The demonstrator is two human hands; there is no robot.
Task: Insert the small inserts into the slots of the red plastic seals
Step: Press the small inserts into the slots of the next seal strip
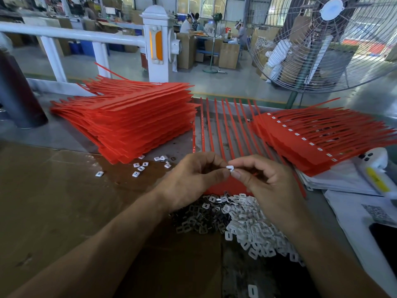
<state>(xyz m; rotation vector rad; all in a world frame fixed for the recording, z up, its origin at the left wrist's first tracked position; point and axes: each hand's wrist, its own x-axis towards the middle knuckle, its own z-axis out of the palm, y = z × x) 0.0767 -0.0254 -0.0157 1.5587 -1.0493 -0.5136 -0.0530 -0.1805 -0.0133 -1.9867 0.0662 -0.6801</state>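
Both hands, left hand [193, 179] & right hand [264, 179], pinch 1 white insert [230, 168] w/ fingertips; square it up before pressing into red seal [227, 183] slot.

You work on matt brown cardboard [64, 201] among smooth red plastic seals [133, 117], white plastic inserts [253, 229], and dark metal clips [202, 218].

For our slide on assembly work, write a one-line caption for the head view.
Both hands, left hand and right hand, pinch one white insert above a red seal sheet.
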